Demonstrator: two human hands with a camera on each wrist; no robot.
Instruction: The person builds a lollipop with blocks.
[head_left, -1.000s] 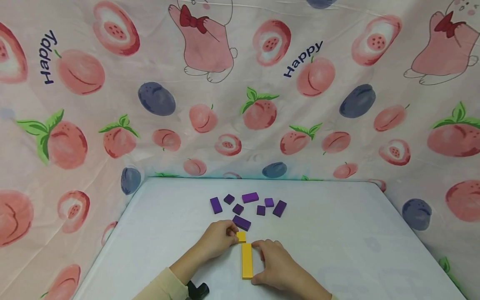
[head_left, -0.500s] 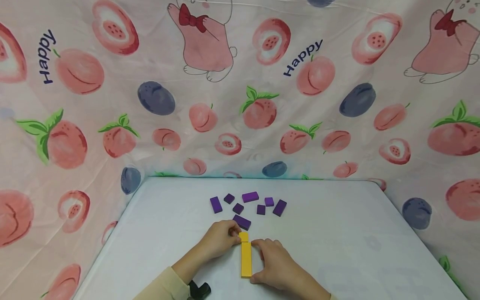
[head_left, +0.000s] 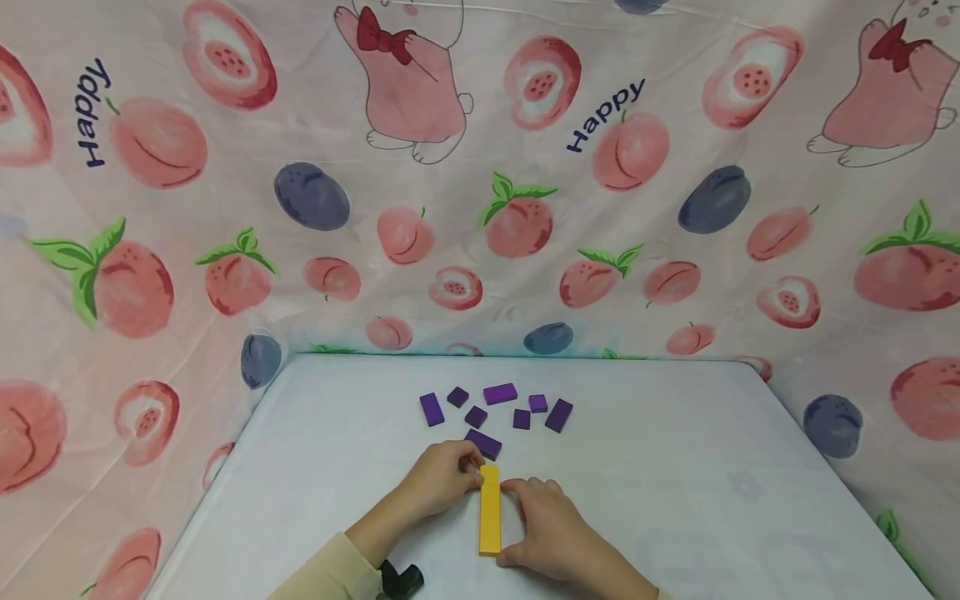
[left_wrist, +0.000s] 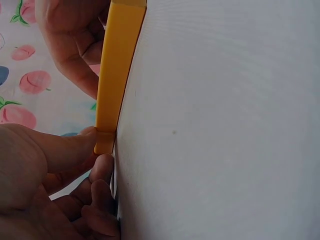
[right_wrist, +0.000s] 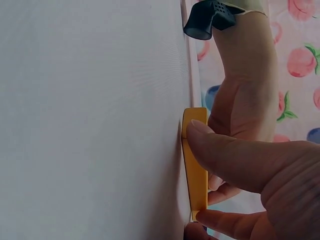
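Long yellow block [head_left: 490,522], head view: on white table [head_left: 712,475], axis fore-aft, right hand [head_left: 553,531] alongside, nearer than left hand [head_left: 441,478]. Left wrist: we see left hand pinching small yellow block [left_wrist: 104,143] against its far end. Right wrist: right hand grips long yellow block lengthwise.

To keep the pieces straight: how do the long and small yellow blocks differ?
Length: the long yellow block is a bar, the small yellow block a short piece.
Place: the long one lies nearer the person, the small one at its far end.
Grip: the right hand holds the long one, the left hand the small one.
Both are yellow.
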